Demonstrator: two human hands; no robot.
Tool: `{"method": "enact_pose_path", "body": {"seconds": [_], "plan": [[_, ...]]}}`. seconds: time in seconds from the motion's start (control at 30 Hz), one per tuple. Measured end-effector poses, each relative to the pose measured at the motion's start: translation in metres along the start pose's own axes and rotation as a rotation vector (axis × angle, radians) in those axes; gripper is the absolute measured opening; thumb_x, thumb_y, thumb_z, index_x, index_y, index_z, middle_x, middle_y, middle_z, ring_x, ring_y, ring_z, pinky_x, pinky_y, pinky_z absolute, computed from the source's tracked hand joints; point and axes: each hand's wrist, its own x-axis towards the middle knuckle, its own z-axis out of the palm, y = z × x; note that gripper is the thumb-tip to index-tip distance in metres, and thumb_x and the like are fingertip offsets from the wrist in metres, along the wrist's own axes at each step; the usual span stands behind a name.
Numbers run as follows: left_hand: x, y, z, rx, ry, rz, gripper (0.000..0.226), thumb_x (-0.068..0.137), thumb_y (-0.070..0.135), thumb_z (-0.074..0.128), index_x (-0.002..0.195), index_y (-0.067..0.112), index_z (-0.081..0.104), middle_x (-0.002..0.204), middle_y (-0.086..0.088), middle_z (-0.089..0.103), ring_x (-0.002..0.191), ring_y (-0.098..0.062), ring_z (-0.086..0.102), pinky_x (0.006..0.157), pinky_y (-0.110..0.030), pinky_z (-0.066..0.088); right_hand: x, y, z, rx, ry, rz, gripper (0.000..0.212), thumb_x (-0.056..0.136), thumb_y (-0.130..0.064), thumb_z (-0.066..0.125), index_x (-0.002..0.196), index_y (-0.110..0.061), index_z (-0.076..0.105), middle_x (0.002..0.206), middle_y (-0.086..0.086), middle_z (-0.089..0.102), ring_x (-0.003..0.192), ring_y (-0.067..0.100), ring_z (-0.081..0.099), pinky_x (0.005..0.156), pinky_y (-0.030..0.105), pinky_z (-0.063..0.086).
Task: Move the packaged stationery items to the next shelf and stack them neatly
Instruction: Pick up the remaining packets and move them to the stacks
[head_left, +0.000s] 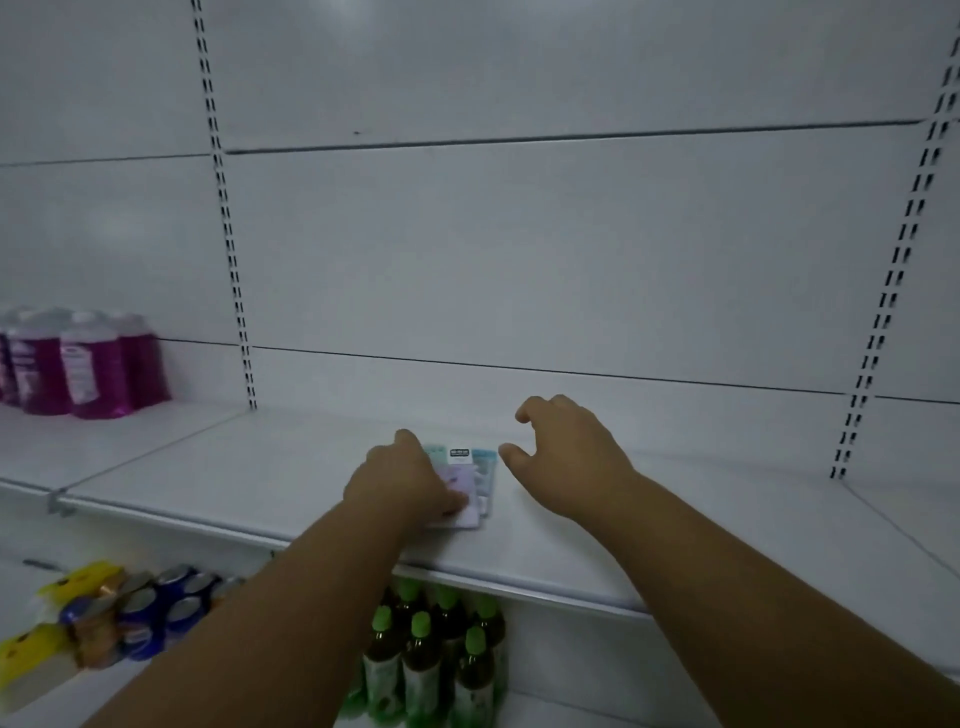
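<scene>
here left hand (402, 480) grips packets (470, 475), right hand (563, 454) hovers curled.

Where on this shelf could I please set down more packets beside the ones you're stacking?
The shelf lies bare right of the packets, past the right hand to the far upright. It is also bare left of the left hand up to the purple bottles. The only crowded spot is the packets between the hands.
</scene>
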Motion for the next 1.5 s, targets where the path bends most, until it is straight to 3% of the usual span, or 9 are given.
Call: {"method": "enact_pose_path", "body": {"seconds": [0.17,0.3,0.4,0.53,0.67,0.8,1.07,1.27,1.5], "plan": [[0.013,-0.038,-0.033,-0.455,0.000,0.054,0.058,0.076,0.020,0.075,0.126,0.007,0.047,0.116,-0.014,0.062,0.101,-0.029,0.063,0.079,-0.037,0.055,-0.001,-0.029,0.039,0.005,-0.019,0.139,0.040,0.087,-0.046,0.055,0.116,-0.018,0.054,0.114,0.007,0.057,0.097,0.024,0.056,0.082,0.038,0.051],[0.006,-0.068,-0.053,-0.863,0.112,0.181,0.005,0.083,0.016,0.065,0.087,0.020,0.066,0.087,-0.004,0.072,0.076,-0.019,0.067,0.063,-0.032,0.053,0.006,-0.053,0.068,-0.089,-0.191,0.263,0.060,0.079,-0.067,0.047,0.109,-0.016,0.056,0.110,0.009,0.061,0.097,0.029,0.056,0.078,0.036,0.046],[-0.003,-0.085,-0.063,-1.073,0.155,0.263,0.010,0.087,0.021,0.066,0.091,0.030,0.067,0.085,0.008,0.075,0.076,-0.012,0.071,0.066,-0.031,0.054,0.016,-0.072,0.086,-0.199,-0.234,0.343,0.078,0.070,-0.079,0.034,0.117,-0.023,0.058,0.117,0.005,0.061,0.104,0.031,0.048,0.077,0.039,0.036],[-0.013,-0.103,-0.068,-1.182,0.095,0.330,0.015,0.089,0.022,0.066,0.094,0.036,0.068,0.088,0.014,0.076,0.076,-0.006,0.072,0.072,-0.034,0.055,0.031,-0.088,0.095,-0.234,-0.284,0.408,0.067,0.064,-0.073,0.046,0.112,-0.028,0.058,0.115,0.005,0.060,0.104,0.030,0.048,0.076,0.038,0.035],[-0.015,-0.107,-0.067,-1.230,0.077,0.349,0.018,0.089,0.021,0.065,0.094,0.038,0.069,0.090,0.011,0.076,0.079,-0.009,0.072,0.074,-0.037,0.055,0.040,-0.086,0.089,-0.037,-0.248,0.427,0.059,0.068,-0.052,0.061,0.115,-0.018,0.053,0.116,0.006,0.055,0.096,0.019,0.054,0.063,0.016,0.033],[-0.022,-0.085,-0.055,-1.318,0.038,0.315,0.026,0.090,0.017,0.064,0.089,0.042,0.070,0.089,0.010,0.077,0.079,-0.011,0.073,0.071,-0.035,0.054,0.026,-0.068,0.067,0.279,0.050,0.401,0.035,0.085,-0.018,0.062,0.118,-0.010,0.050,0.120,0.014,0.046,0.092,0.024,0.060,0.072,0.022,0.045],[-0.081,0.060,-0.010,-1.381,-0.140,0.397,0.023,0.085,0.012,0.058,0.088,0.032,0.069,0.081,0.012,0.075,0.071,-0.006,0.072,0.047,-0.015,0.050,-0.067,0.055,-0.054,0.448,0.453,0.473,0.031,0.087,-0.013,0.059,0.117,-0.019,0.055,0.112,0.006,0.059,0.096,0.019,0.061,0.083,0.035,0.052],[-0.185,0.224,0.055,-1.371,-0.313,0.481,0.028,0.087,0.014,0.050,0.082,0.035,0.068,0.078,0.012,0.075,0.067,-0.008,0.072,0.055,-0.024,0.051,-0.185,0.196,-0.179,0.371,0.574,0.638,0.013,0.085,-0.015,0.058,0.096,-0.021,0.061,0.096,0.005,0.067,0.082,0.018,0.067,0.073,0.038,0.058],[-0.292,0.418,0.124,-1.312,-0.480,0.413,0.018,0.093,0.014,0.041,0.091,0.015,0.059,0.083,-0.004,0.066,0.069,-0.017,0.065,0.053,-0.028,0.046,-0.289,0.328,-0.303,0.488,0.758,0.749,0.022,0.085,-0.017,0.061,0.108,-0.017,0.061,0.097,0.005,0.071,0.087,0.022,0.068,0.082,0.047,0.057]]}}
